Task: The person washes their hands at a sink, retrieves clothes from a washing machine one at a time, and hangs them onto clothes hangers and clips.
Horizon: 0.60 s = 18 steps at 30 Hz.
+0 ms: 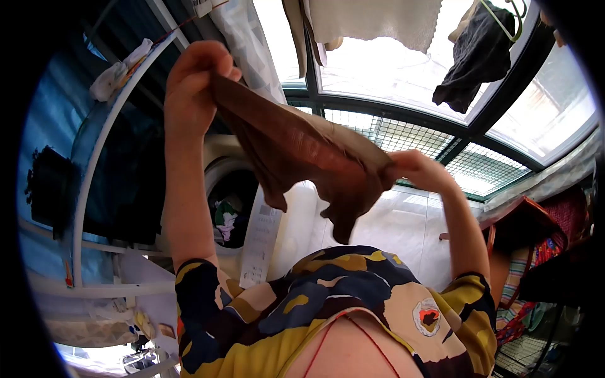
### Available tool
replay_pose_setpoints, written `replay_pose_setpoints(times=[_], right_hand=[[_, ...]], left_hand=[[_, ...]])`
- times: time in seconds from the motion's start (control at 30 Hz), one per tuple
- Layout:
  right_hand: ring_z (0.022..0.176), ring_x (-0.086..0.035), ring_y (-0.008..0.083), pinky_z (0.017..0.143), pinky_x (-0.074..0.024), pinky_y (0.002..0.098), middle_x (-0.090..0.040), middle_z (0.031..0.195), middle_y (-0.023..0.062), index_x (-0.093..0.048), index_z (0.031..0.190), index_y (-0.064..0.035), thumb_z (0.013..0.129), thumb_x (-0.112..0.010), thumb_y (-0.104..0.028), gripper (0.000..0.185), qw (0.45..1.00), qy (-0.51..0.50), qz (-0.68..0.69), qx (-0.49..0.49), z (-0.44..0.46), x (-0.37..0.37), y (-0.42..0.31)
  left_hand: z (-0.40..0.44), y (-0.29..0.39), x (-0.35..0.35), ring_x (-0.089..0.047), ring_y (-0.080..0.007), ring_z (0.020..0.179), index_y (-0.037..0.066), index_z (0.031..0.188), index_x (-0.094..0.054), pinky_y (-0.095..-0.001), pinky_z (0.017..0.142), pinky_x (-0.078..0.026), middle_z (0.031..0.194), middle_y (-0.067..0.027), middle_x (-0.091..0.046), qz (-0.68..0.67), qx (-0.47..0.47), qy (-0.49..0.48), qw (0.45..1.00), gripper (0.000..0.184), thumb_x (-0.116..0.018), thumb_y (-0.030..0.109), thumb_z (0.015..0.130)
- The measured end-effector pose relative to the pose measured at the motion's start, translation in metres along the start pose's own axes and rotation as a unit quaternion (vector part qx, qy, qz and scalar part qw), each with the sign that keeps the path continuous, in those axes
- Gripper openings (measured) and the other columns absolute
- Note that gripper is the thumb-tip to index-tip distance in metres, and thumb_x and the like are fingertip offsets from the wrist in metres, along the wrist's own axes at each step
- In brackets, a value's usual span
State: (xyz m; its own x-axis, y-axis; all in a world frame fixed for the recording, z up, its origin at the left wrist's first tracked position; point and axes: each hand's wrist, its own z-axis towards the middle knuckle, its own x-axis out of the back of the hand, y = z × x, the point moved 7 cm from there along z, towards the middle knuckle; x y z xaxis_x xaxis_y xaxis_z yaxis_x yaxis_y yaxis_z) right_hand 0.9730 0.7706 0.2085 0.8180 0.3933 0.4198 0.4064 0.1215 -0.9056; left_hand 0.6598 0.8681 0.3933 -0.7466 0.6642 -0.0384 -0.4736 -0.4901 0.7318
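- Patterned shirt (353, 296) on me, nearest.
- Left grip (198, 82): pinching the brown cloth (296, 142) at its upper-left end.
- Cloth spans between my hands, long axis sloping down rightward, loose edge drooping.
- Right grip (417, 169): clenched on its right end.

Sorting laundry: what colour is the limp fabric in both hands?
The limp fabric is brown; see head view.

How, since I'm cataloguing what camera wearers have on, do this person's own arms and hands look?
The left hand and right hand are ungloved, with no watch or bracelet visible. The left sleeve and right sleeve are short, patterned in navy and mustard patches.
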Motion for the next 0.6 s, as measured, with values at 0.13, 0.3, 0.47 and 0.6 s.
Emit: replay_pose_setpoints(times=[0.13, 0.3, 0.47, 0.6], right_hand=[[0.071, -0.062, 0.0158, 0.069, -0.0514, 0.0299, -0.067, 0.079, 0.0086, -0.067, 0.094, 0.0007, 0.083, -0.064, -0.002, 0.012, 0.969, 0.135, -0.207, 0.019, 0.001, 0.058, -0.052], [0.066, -0.06, 0.0155, 0.062, -0.0494, 0.0281, -0.063, 0.073, 0.0084, -0.066, 0.087, 0.0011, 0.079, -0.067, -0.001, 0.008, 0.96, 0.209, -0.168, 0.079, 0.016, 0.068, -0.099], [0.066, -0.062, 0.0246, 0.062, -0.0496, 0.0311, -0.062, 0.075, 0.0112, -0.064, 0.083, 0.0013, 0.073, -0.067, -0.001, 0.011, 0.909, 0.168, -0.211, 0.318, 0.034, 0.024, -0.204], [0.065, -0.062, 0.0241, 0.061, -0.0496, 0.0309, -0.062, 0.075, 0.0113, -0.065, 0.082, 0.0013, 0.074, -0.066, -0.003, 0.008, 0.888, 0.165, -0.236, 0.359, 0.047, 0.025, -0.234]], left_hand=[[-0.007, -0.006, 0.034, -0.049, -0.0096, 0.069, 0.0, 0.104, -0.061, -0.0244, 0.068, -0.043, 0.076, -0.0016, -0.053, 0.085, 0.049, 0.069, 0.993, 0.023, -0.055, 0.007, 0.082], [-0.01, -0.008, 0.023, -0.042, -0.0024, 0.064, 0.006, 0.1, -0.065, -0.0167, 0.06, -0.037, 0.069, 0.0052, -0.045, 0.33, 0.088, 0.078, 0.937, 0.021, -0.067, 0.002, 0.079], [0.003, -0.012, -0.062, -0.049, -0.0031, 0.068, 0.007, 0.111, -0.066, -0.0186, 0.063, -0.042, 0.087, 0.0021, -0.06, 0.336, 0.128, -0.032, 0.932, 0.041, -0.075, 0.007, 0.071], [0.004, -0.023, -0.089, -0.056, -0.0077, 0.075, 0.004, 0.115, -0.063, -0.0219, 0.068, -0.046, 0.095, -0.0043, -0.064, 0.28, 0.147, -0.016, 0.948, 0.043, -0.074, 0.007, 0.074]])
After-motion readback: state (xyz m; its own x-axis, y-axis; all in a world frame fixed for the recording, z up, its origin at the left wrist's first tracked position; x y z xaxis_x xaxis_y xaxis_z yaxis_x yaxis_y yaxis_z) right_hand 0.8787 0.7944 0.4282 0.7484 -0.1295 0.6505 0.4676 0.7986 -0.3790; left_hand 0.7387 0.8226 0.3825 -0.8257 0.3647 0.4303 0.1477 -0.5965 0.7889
